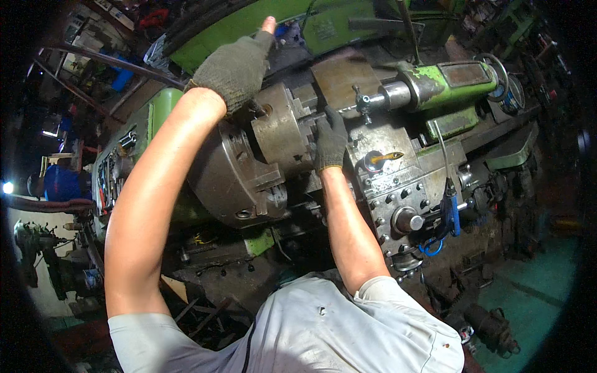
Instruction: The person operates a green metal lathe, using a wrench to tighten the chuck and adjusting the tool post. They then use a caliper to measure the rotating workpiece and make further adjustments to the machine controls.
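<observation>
Lathe chuck mounted on spindle of green lathe, centre frame. Left hand, in fingerless glove, rests spread across chuck top. Right hand, gloved, clasps chuck face edge near jaw. Judged heavy, rigid steel, likely oily; best held at rim, clear of jaw slots.

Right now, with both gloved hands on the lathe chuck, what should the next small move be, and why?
Probably a small steadying turn of the chuck with the left hand, while the right hand stays at the jaws. The left hand lies over the chuck's top and the right hand's fingers press at its face by the workpiece end, so the seating there looks unfinished. Whether the part is clamped cannot be told.
</observation>
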A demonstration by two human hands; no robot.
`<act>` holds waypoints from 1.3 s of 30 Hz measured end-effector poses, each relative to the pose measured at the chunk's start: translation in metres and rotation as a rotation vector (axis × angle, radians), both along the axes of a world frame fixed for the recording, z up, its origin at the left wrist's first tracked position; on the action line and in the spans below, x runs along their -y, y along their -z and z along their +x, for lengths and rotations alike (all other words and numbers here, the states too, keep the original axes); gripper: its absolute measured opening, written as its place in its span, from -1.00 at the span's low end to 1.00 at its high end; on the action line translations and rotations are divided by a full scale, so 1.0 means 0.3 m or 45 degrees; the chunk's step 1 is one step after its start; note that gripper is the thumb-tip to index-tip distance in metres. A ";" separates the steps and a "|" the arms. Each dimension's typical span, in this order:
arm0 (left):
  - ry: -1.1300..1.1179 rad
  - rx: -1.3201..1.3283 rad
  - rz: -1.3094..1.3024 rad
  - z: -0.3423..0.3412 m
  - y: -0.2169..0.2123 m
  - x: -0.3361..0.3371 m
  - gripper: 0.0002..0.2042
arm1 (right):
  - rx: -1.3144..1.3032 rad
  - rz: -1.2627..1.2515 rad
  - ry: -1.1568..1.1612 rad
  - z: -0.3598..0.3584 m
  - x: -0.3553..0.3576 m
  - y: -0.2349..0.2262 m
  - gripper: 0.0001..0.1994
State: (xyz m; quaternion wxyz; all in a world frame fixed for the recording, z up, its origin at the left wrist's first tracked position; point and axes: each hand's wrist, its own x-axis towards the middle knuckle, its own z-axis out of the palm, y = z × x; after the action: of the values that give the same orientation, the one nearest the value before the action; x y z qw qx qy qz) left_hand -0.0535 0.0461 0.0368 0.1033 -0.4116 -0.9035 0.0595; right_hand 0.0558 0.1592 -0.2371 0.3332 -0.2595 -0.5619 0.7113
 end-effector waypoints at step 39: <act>-0.249 -0.593 0.387 0.153 0.136 0.107 -0.63 | -0.139 0.227 -0.016 1.302 -0.220 -0.718 -0.72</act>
State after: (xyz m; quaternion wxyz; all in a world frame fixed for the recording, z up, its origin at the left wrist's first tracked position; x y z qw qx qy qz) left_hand -0.0075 0.0140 -0.0040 0.3621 -0.2775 -0.8895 0.0261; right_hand 0.4463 0.2252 -0.0216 0.3804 -0.1862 -0.6057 0.6736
